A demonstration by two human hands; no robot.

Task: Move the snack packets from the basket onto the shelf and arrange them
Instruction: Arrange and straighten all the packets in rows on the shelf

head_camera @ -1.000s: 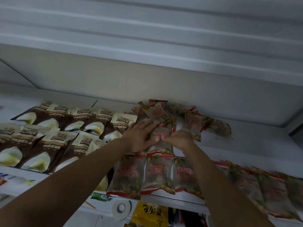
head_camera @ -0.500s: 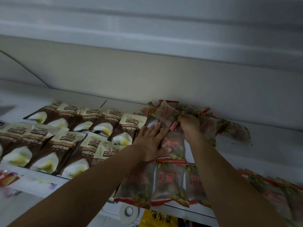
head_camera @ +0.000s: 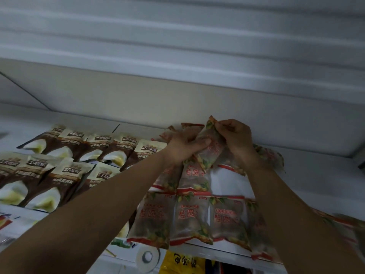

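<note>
Above the pile point(head_camera: 273, 157) on the shelf point(head_camera: 316, 175), my left hand point(head_camera: 182, 148) grips the packet point(head_camera: 209, 150) and my right hand point(head_camera: 237, 139) pinches its top; if either slips, it could land crooked on the rows point(head_camera: 189, 218).

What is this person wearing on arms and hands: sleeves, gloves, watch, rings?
Nothing shows. The left hand and right hand are ungloved. The left forearm and right forearm are bare to the frame edge, with no sleeve in view. Neither wrist carries a watch or band. No ring is visible.
</note>
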